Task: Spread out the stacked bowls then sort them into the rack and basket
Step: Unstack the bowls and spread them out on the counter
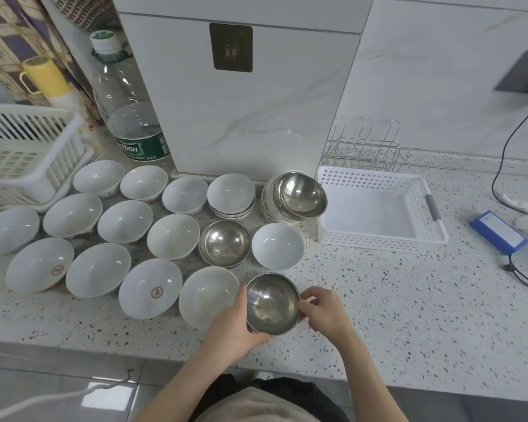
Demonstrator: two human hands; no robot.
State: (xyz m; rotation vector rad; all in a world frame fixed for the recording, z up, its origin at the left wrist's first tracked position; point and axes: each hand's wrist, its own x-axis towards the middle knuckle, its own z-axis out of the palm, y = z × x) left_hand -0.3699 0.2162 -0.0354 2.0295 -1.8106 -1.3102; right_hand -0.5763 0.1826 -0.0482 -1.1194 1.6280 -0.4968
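Looks like the spreading-out step is close to done. Both hands are on one steel bowl [272, 304] at the counter's [378, 300] front edge: the left hand [235, 321] cups its near-left side, and the right hand [323, 309] pinches the right rim. White ceramic bowls fill the counter to the left. Two small stacks remain at the back: a white stack [231, 194] and a steel-topped stack [296, 197]. Next I'd guess this bowl gets set down or split if it's nested, then those stacks. The white basket [378, 239] and wire rack [363, 147] hold nothing yet.
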